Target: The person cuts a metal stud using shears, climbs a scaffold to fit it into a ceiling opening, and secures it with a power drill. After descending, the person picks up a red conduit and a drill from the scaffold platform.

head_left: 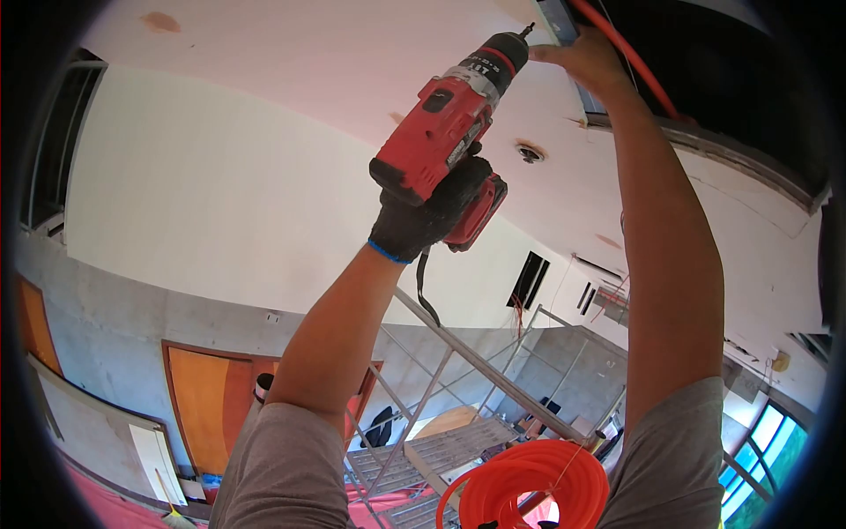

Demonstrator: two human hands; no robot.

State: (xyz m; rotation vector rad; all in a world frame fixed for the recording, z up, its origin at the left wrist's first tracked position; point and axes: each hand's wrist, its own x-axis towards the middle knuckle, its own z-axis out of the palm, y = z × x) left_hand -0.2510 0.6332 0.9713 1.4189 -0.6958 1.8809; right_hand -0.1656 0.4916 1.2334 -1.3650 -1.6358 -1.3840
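Note:
My left hand (434, 204), in a black knit glove with a blue cuff, is wrapped round the grip of a red and black cordless drill (449, 115). The drill points up at the ceiling, and its short bit (529, 29) ends close to my right hand. Bare and raised, my right hand (589, 63) is at the edge of the ceiling opening. Its thumb reaches out toward the bit, and the fingers go round a grey metal strip (557, 19), partly hidden behind it. A black wrist strap (423, 291) dangles below the drill.
An orange conduit (648, 75) crosses the dark ceiling opening (731, 70). A round hole with a fitting (530, 152) is in the ceiling. Below me are a coil of orange tubing (476, 485), scaffold rails (493, 375) and planks (441, 450). An orange door (198, 397) stands at lower left.

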